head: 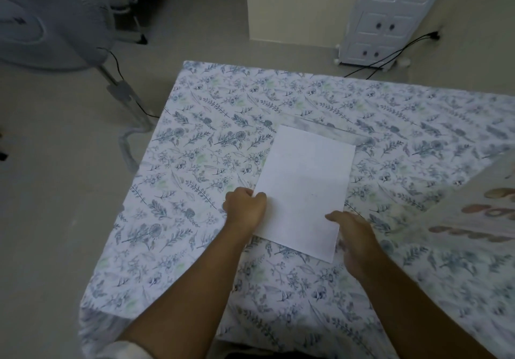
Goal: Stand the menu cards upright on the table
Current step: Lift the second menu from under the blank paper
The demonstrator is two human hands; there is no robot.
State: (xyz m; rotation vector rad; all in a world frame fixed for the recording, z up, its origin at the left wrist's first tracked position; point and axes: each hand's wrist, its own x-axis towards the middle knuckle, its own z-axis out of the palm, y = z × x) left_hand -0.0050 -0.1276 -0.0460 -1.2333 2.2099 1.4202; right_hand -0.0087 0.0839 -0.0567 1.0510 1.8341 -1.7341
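A plain white menu card [303, 188] lies near the middle of the table, its blank side facing up. A reflection-like strip along its far edge hints at a stand or a raised fold, though I cannot tell which. My left hand [245, 208] pinches the card's near left edge. My right hand [354, 233] grips the near right corner, fingers curled over the edge. At the right edge of the view, a second card [479, 219] with brownish printed lettering lies tilted and blurred on the cloth.
The table wears a white cloth [195, 163] printed with blue-grey leaves. A pedestal fan [50, 18] stands on the floor to the left, its cable trailing. A white drawer cabinet [390, 16] and black cables sit beyond the far edge.
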